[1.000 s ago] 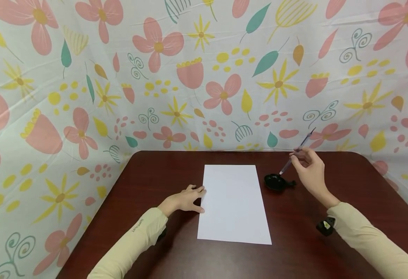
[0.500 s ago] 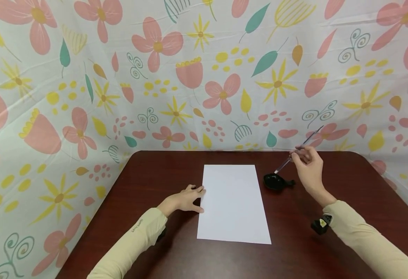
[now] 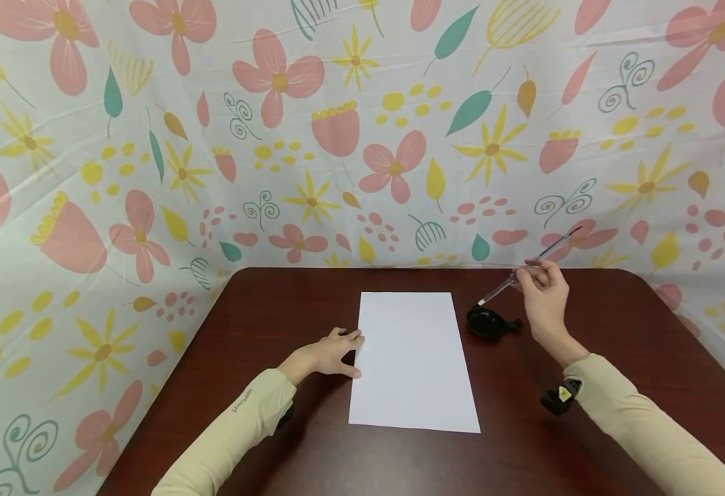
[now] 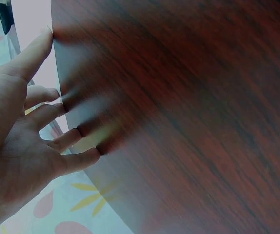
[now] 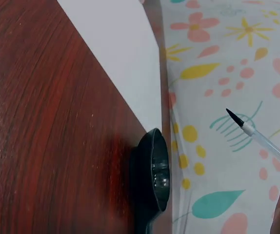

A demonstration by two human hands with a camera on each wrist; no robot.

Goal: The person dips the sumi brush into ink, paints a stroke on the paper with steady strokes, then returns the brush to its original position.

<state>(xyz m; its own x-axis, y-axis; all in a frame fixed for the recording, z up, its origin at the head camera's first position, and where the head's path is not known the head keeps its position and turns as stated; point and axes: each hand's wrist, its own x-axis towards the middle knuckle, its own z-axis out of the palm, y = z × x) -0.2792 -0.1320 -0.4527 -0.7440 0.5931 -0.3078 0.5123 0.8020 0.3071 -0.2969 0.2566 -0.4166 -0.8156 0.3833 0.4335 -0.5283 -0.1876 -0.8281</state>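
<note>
In the head view, a blank white sheet of paper lies on the table. My left hand rests at its left edge with fingers spread, fingertips down on the edge and the table. My right hand pinches a slim calligraphy brush with a clear handle. The brush slants down to the left, its tip over the far rim of a small black ink dish. From the right wrist, the brush's black bristles show, raised above the dish, whose inside looks wet and shiny.
The dark red wooden table has rounded far corners. A white cloth with pink, yellow and teal flowers hangs behind it and along the left side. A small black device is strapped at the right wrist.
The brush has tipped over further, its tip swinging left across the dish to the far rim. My right hand has shifted slightly left; the left hand stays on the paper's edge.
</note>
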